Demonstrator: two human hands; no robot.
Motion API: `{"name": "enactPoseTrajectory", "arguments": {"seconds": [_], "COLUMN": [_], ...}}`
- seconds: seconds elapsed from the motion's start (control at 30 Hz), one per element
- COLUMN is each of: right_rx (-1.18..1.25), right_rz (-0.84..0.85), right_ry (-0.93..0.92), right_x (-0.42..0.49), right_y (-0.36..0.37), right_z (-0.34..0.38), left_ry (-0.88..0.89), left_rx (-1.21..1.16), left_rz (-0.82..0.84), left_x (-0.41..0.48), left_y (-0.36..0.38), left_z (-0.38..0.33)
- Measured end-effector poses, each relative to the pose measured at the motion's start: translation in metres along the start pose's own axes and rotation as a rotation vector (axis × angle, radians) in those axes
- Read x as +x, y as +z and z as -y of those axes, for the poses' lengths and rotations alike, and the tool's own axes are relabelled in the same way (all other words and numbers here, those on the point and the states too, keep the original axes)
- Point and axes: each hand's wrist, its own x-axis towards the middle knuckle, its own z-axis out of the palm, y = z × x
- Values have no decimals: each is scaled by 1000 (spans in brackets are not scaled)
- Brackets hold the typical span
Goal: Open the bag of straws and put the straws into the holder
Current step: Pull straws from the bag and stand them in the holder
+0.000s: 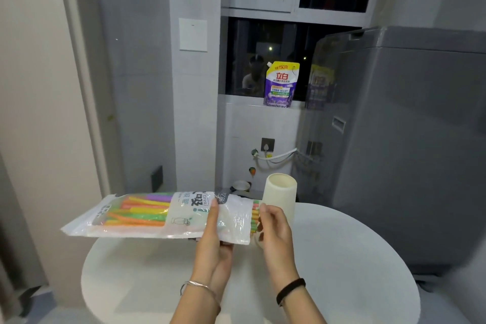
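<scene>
Grey walls (147,87), dark window (265,55), grey washing machine (410,139), round white table (342,258).

The left hand (214,234) is gripping the bag of straws (157,214) near its right end, holding it lying sideways above the round white surface (342,258). The right hand (273,226) is pinching the coloured straws (255,216) that are sticking out of the bag's open right end. A cream holder (280,197) is standing upright on the surface just behind the right hand. A purple detergent pouch (281,84) is sitting on the window sill, beside a grey washing machine (407,139).
</scene>
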Motion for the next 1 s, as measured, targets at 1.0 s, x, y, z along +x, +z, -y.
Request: {"name": "enactPoseTrajectory", "arguments": {"seconds": [1.0], "right_rx": [116], "right_rz": [38], "right_ry": [2], "right_x": [13], "right_y": [-24], "right_z": [16], "left_ry": [-54], "left_rx": [-147], "left_rz": [-112], "left_x": [-3], "left_y": [14], "left_z": [17]}}
